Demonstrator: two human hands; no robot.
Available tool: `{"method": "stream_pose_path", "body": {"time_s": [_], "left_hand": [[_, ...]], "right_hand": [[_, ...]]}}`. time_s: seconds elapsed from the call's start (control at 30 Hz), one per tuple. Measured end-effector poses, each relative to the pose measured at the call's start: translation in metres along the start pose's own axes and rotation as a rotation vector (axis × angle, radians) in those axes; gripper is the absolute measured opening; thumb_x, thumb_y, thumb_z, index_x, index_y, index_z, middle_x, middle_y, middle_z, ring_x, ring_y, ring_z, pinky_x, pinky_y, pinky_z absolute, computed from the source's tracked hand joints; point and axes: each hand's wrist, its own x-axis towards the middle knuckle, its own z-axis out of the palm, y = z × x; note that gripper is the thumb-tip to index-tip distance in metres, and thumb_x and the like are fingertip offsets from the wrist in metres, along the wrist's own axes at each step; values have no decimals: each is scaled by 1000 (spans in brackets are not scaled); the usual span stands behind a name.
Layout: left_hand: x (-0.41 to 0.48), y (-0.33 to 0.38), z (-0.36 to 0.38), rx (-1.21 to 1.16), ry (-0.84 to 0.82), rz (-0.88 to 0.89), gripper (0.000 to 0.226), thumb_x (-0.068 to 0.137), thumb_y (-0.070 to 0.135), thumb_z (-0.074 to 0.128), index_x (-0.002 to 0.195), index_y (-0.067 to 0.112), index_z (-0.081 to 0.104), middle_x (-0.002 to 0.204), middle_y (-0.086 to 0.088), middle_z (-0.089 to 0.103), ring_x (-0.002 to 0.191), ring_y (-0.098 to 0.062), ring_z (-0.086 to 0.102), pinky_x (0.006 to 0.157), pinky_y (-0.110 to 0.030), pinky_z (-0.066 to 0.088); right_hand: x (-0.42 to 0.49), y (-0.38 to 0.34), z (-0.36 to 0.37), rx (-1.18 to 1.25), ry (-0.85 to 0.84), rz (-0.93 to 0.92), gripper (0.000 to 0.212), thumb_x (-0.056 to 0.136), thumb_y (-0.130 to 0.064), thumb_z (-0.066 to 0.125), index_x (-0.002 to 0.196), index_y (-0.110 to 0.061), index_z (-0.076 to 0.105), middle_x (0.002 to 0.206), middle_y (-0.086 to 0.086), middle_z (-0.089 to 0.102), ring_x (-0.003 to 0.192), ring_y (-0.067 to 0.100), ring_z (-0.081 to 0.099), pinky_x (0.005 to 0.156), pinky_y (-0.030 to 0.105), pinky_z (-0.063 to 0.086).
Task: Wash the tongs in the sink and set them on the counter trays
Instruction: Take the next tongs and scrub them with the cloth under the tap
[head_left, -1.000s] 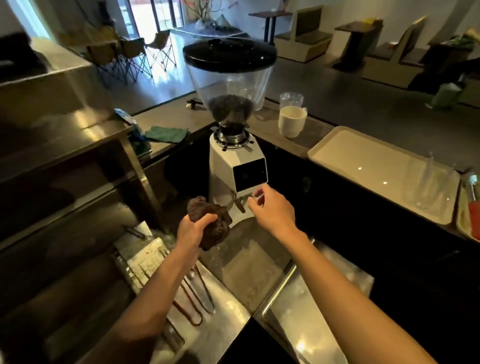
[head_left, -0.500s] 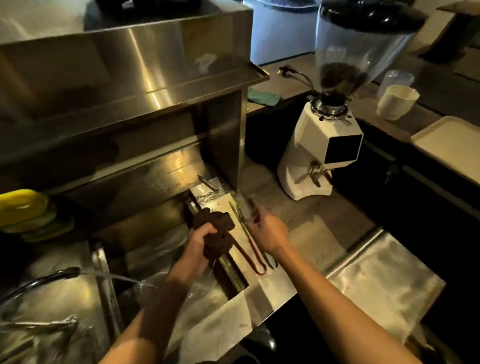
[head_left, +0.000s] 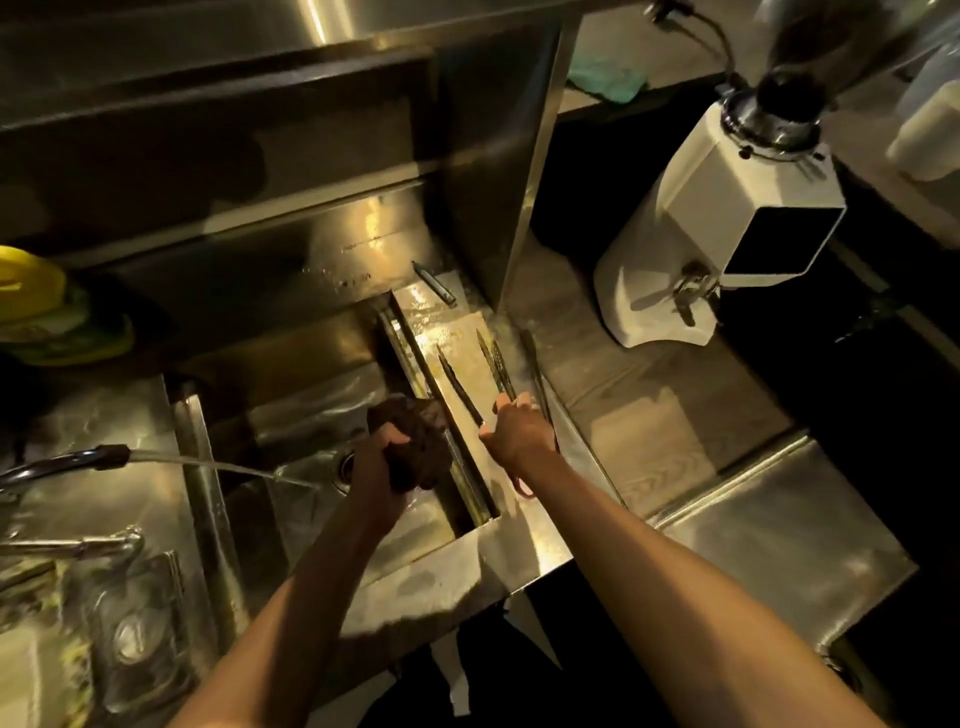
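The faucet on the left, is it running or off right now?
Running. A stream of water leaves the faucet nozzle and arcs into the sink, toward the left hand holding the dark sponge.

Long, slim metal tongs (head_left: 496, 366) with red handle ends lie on the wet steel ledge just right of the stainless sink basin (head_left: 317, 410), their tips pointing toward twelve o'clock, arms spread apart, handle ends at six o'clock under a hand.

A dark brown cloth (head_left: 415, 447), a white grinder (head_left: 717, 218), a green rag (head_left: 608, 80) and yellow plates (head_left: 31, 275) are seen.
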Motion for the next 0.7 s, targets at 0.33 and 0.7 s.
{"method": "stream_pose_path", "body": {"time_s": [0.33,0.7], "left_hand": [[18,-12,10,-87,-49,116,18,72,17,47,83,8,58,73,-12,50,60,-21,45,57,-29,32],[37,-3,-38,-251,112,123,39,75,2,34,54,13,64,59,-9,50,50,-24,49,53,-28,39]], "right_hand": [[46,3,38,-297,-52,-61,38,103,-33,47,133,-11,50,143,19,40,124,31,50,93,37,46],[12,-20,37,317,-200,-493,16,105,-32,41,104,-21,53,110,1,37,86,18,53,80,34,51]]}}
